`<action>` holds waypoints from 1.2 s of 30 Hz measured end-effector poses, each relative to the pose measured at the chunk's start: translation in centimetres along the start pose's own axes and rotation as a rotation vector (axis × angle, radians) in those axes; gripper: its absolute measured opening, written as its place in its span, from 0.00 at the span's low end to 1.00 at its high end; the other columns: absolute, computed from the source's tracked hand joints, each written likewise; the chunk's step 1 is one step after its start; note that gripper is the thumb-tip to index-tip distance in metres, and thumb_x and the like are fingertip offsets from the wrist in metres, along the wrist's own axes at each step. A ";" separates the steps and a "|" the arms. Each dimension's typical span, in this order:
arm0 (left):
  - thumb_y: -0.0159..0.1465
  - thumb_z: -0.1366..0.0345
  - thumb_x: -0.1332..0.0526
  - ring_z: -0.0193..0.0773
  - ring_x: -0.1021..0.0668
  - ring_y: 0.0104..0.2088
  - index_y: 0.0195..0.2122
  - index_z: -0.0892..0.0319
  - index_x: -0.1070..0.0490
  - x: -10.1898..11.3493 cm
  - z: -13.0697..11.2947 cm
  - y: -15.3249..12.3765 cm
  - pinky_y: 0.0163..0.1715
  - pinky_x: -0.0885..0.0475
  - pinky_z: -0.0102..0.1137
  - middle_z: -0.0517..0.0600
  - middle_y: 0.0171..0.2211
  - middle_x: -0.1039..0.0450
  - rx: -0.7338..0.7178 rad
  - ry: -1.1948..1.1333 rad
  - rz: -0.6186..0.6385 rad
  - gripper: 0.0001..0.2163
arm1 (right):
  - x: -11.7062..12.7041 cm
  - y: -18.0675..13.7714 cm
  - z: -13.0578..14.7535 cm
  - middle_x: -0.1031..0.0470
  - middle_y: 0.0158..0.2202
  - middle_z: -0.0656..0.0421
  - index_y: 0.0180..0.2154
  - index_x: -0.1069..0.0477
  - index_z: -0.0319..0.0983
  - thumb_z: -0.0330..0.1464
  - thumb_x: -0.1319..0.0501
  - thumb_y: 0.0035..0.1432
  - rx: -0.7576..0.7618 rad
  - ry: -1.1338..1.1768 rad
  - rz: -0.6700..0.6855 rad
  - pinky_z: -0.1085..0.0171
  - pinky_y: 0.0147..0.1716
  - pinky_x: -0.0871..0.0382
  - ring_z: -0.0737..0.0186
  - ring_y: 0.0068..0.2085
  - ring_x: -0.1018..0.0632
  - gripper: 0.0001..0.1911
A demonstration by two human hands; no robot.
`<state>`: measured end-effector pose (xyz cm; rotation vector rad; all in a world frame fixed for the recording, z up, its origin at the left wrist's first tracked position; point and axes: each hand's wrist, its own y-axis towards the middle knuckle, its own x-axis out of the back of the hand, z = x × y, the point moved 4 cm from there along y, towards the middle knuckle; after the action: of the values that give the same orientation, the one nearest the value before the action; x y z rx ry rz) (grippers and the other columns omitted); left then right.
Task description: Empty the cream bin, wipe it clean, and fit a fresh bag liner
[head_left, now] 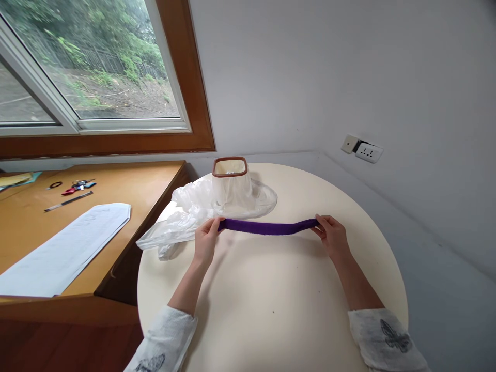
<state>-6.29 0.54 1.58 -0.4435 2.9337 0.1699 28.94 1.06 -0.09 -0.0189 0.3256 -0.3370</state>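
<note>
A purple strip of cloth (268,227) is stretched flat between my two hands just above the round cream table (279,305). My left hand (206,240) pinches its left end and my right hand (332,236) pinches its right end. Right behind the strip stands a small square bin (230,182) with a brown rim, lined with a clear plastic bag (182,219) that spills over the table to the left.
A wooden desk (151,183) adjoins the table on the left, carrying white papers (65,248), a pen (68,201) and small items near the window. A wall socket (369,152) sits at the right on the grey wall.
</note>
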 end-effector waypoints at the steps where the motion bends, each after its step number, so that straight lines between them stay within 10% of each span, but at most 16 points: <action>1: 0.50 0.57 0.34 0.36 0.25 0.33 0.32 0.63 0.24 -0.1 0.1 -0.1 0.37 0.28 0.31 0.50 0.30 0.26 0.005 0.019 0.004 0.14 | 0.0 -0.1 -0.1 0.30 0.27 0.62 0.23 0.30 0.38 0.38 0.31 0.41 -0.004 -0.023 -0.004 0.63 0.38 0.25 0.66 0.33 0.25 0.12; 36: 0.50 0.65 0.33 0.32 0.22 0.26 0.45 0.60 0.28 -0.2 -2.9 -0.5 0.35 0.25 0.33 0.59 0.55 0.35 0.315 0.139 0.198 0.20 | 1.5 -1.2 2.2 0.28 0.30 0.59 0.32 0.21 0.40 0.25 0.45 0.34 -0.248 -0.163 0.113 0.70 0.19 0.36 0.70 0.24 0.36 0.21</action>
<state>-6.40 -0.30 4.39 -0.1226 3.0580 -0.3081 30.55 -0.62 1.58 -0.2698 0.2043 -0.1801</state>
